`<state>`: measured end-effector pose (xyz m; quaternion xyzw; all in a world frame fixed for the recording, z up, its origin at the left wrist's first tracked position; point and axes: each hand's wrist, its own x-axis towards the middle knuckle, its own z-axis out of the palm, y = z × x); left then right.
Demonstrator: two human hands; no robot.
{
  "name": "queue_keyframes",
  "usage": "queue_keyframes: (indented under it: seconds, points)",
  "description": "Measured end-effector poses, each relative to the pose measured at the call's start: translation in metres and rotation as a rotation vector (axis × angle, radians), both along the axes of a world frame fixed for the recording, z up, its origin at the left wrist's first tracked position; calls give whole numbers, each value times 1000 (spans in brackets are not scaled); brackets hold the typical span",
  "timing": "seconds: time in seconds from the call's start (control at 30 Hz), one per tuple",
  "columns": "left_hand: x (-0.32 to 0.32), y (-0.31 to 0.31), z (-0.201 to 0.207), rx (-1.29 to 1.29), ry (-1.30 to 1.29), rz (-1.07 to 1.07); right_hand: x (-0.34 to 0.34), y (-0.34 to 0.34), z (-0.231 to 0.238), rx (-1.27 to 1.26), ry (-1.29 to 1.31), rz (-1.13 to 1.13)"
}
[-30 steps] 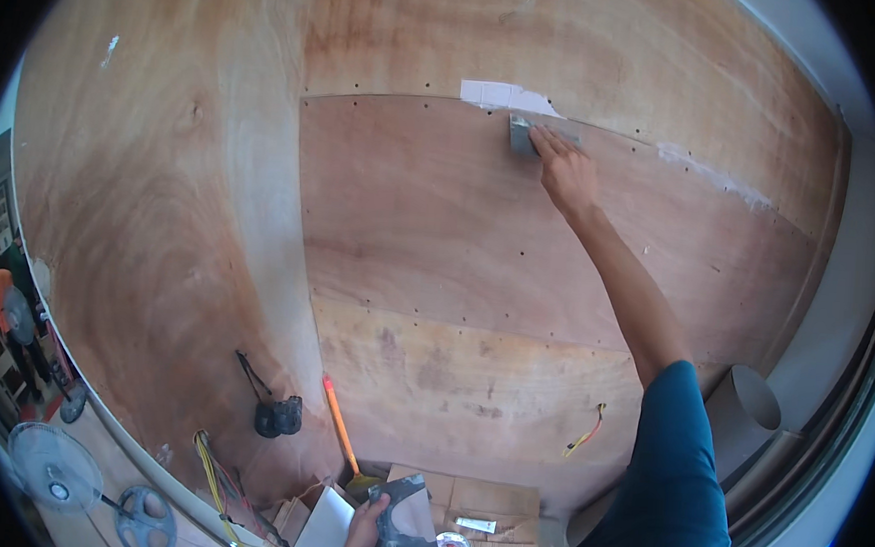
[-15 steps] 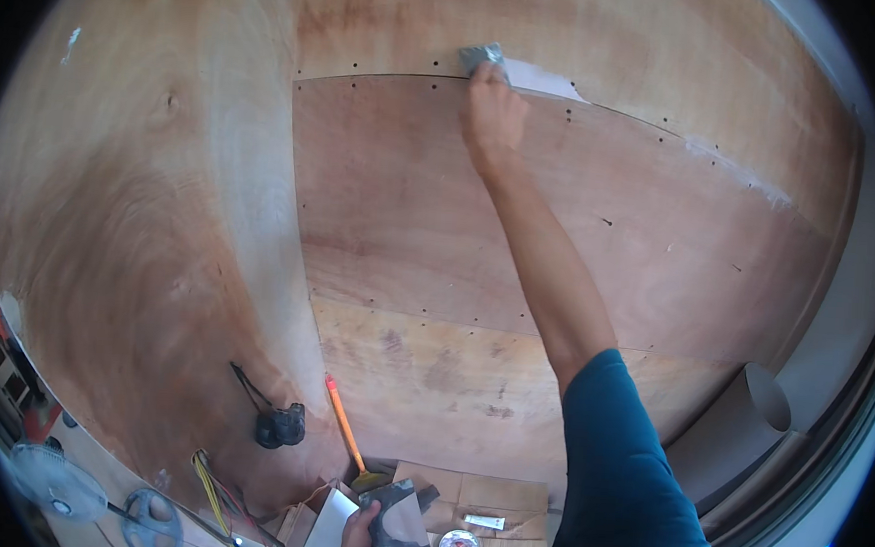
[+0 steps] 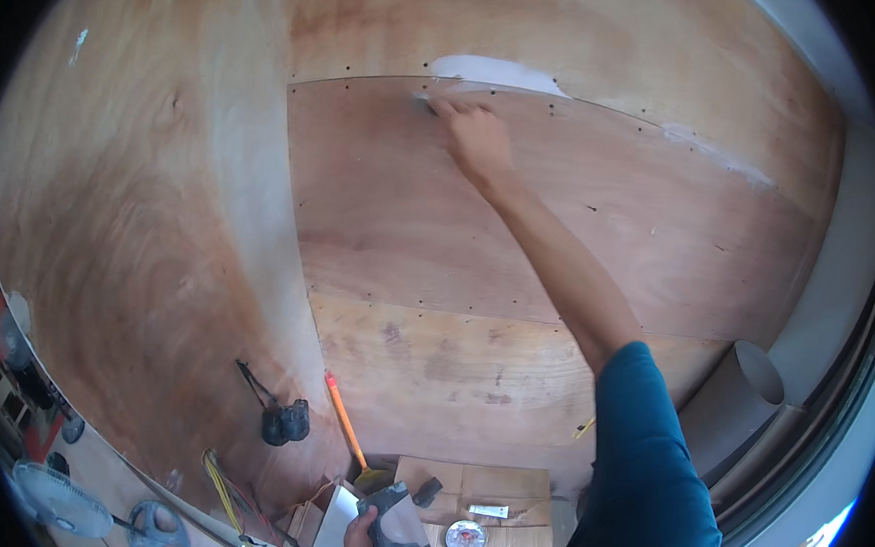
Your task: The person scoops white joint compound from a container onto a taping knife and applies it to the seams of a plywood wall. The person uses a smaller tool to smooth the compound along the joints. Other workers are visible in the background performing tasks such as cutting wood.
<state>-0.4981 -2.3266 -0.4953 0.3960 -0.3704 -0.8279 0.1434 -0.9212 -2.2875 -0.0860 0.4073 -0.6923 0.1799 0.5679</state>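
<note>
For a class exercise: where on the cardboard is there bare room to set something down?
Bare cardboard lies above the white tube, right of the dark block; a smaller patch, right of the round silvery item. It is crowded by the left hand: flat board, white panel, orange-handled tool.

Brown wavy-grained plywood (image 3: pixel 412 192), white patch (image 3: pixel 498 73).
Teal sleeve (image 3: pixel 655 457); orange handle (image 3: pixel 344 418); dark-smeared grey board (image 3: pixel 405 525); tan cardboard (image 3: pixel 520 482); white tube (image 3: pixel 488 510).

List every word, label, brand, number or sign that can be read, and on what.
None can be read.
Shirt: pale lettering, cut off and blurred.
White tube: any print too small.
Round silvery item: any markings too blurred.
Board in left hand: no lettering visible.
</note>
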Motion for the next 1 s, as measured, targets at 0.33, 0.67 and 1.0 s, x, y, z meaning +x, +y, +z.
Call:
queue_keyframes:
  seconds: [0.33, 0.67, 1.0]
  points:
    - [-26, 31, -6, -46, 67, -80, -116, 179, 7, 28, 258, -165]
    - [-41, 34, -28, -154, 182, -299, -94, 182, -47, -153, 87, -39]
    - [-22, 25, -6, -10, 194, -150, -56, 43, 0, -459, -117, -114]
